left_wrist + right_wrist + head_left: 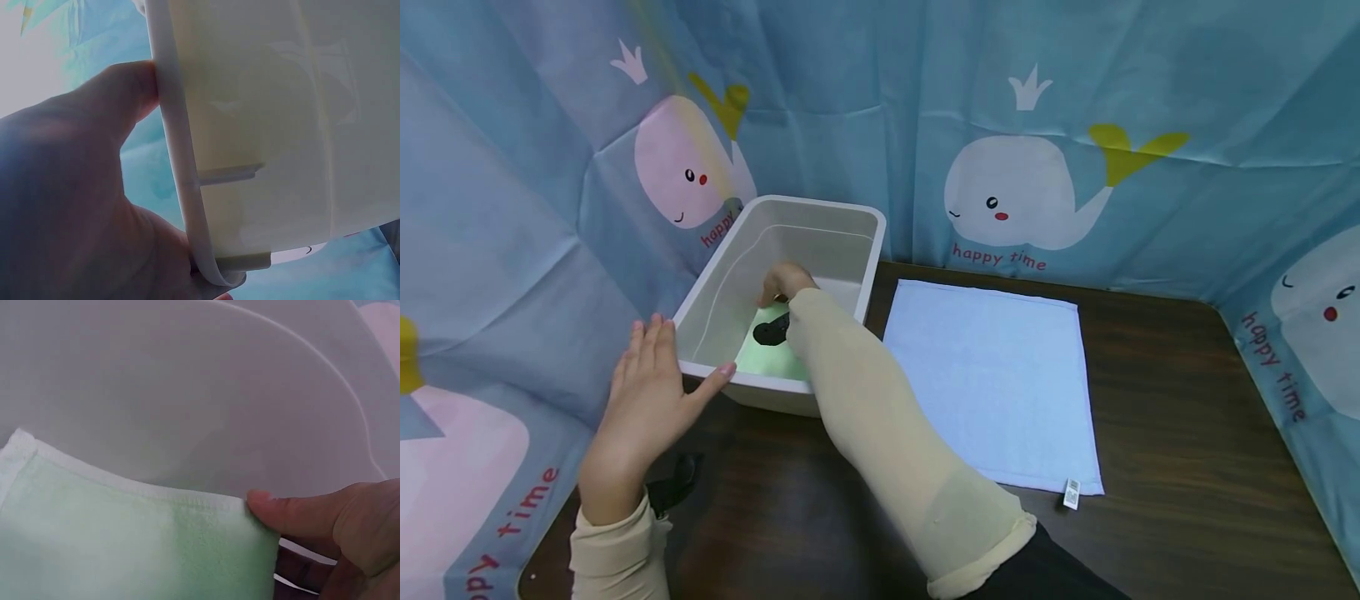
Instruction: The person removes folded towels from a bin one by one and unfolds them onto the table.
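A light grey plastic bin (707,292) stands at the back left of the table. My left hand (651,400) rests against its near left corner, fingers straight and thumb touching the front rim. In the left wrist view, the thumb and the hand's lower side meet the bin's rim (178,125). My right hand (786,282) reaches down inside the bin. There it pinches the edge of a pale green towel (125,531) between thumb and fingers, as the right wrist view shows; white stitched hems border the cloth. The sleeve and wrist camera cover part of the towel in the head view.
A pale blue towel (1000,375) lies spread flat on the dark wooden table (1180,417), right of the bin, with a small white tag (1071,493) at its near corner. Blue curtains (850,100) with whale prints hang behind and at both sides.
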A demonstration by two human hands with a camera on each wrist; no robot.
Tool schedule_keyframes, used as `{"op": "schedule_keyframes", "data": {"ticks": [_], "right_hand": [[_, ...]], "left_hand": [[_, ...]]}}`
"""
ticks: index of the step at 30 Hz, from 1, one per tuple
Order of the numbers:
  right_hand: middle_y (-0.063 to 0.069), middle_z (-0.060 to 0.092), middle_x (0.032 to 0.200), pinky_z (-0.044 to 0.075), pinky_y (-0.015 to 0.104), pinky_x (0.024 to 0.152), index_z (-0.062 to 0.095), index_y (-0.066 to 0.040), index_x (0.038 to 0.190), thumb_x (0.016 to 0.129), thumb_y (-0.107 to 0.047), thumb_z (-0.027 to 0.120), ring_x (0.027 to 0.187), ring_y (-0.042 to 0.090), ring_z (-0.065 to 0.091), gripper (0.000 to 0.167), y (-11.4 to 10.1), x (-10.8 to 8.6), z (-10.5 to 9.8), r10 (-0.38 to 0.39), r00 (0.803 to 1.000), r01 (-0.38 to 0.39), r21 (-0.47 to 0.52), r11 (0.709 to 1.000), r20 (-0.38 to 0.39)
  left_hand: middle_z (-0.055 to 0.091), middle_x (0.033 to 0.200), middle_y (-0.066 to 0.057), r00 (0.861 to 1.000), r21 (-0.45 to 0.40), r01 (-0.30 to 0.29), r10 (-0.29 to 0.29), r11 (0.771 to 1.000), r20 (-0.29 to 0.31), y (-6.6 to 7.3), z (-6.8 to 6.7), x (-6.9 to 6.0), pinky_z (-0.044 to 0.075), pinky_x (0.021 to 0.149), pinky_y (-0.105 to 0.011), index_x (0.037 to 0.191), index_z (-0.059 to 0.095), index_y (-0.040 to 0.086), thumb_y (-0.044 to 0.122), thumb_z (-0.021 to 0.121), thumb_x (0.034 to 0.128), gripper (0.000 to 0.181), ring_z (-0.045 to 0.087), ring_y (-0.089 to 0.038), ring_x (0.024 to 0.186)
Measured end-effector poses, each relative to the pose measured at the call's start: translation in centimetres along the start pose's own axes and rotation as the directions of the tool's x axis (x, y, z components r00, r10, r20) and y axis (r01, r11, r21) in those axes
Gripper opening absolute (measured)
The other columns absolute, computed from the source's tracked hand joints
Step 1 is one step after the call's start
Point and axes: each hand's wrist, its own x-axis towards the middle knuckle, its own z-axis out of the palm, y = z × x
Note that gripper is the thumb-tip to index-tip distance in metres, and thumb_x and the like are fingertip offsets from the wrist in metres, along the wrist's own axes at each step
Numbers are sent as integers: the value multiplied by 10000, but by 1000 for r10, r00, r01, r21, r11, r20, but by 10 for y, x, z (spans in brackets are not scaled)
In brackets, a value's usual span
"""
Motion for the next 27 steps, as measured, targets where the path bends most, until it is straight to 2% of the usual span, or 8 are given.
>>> {"op": "schedule_keyframes", "data": {"ticks": [4,7,11,16,20,23,27], "right_hand": [[-115,682,1232,486,215,1010,739,-172,1121,821,-294,800,1046,64,595,330,-1,-1,-1,29,1000,-29,49,998,-10],[-117,686,1253,478,228,1032,740,-177,1133,817,-307,801,1080,71,607,347,0,0,-4,21,1000,-22,67,997,23],[-112,677,1275,478,235,1036,734,-171,1141,828,-322,787,1111,88,612,351,2,-2,-9,-18,998,15,51,999,60],[-83,695,1229,511,256,986,737,-148,1025,820,-285,799,1099,125,634,254,2,-6,-16,-60,994,54,68,996,93],[-58,714,1143,528,276,928,731,-140,943,798,-275,824,1009,147,649,218,-1,-16,-29,-82,991,70,107,992,109],[-37,704,1112,529,282,934,734,-134,960,797,-277,824,977,163,649,234,-4,-26,-40,-116,985,98,140,985,126],[-44,668,1210,489,265,1043,714,-135,1064,835,-312,785,1101,148,632,298,-7,-35,-55,-195,966,174,128,976,169]], "left_hand": [[19,1615,-349,1000,-2,2,-2,1000,3,1,0,0,28,1173,-715,1549,28,-95,664,479,936,1075,-88,-496,1513],[18,1613,-352,1000,0,2,-2,1000,4,1,0,0,29,1174,-713,1547,31,-99,663,475,939,1071,-89,-496,1513],[25,1611,-356,1000,3,2,-2,1000,3,2,0,0,44,1170,-715,1545,39,-103,662,474,940,1069,-80,-499,1513],[21,1613,-352,1000,4,7,-7,1000,8,1,0,-1,43,1167,-718,1546,32,-101,671,466,938,1074,-84,-495,1514],[16,1613,-352,1000,0,9,-9,1000,15,1,-1,0,37,1168,-718,1546,24,-99,679,464,934,1084,-91,-493,1514],[19,1608,-360,1000,0,5,-5,1000,15,1,-1,0,47,1164,-721,1543,27,-107,677,464,935,1084,-86,-499,1512],[5,1608,-362,1000,4,4,-4,1000,19,-1,-1,3,47,1164,-723,1541,21,-112,677,456,938,1085,-93,-501,1510]]}}
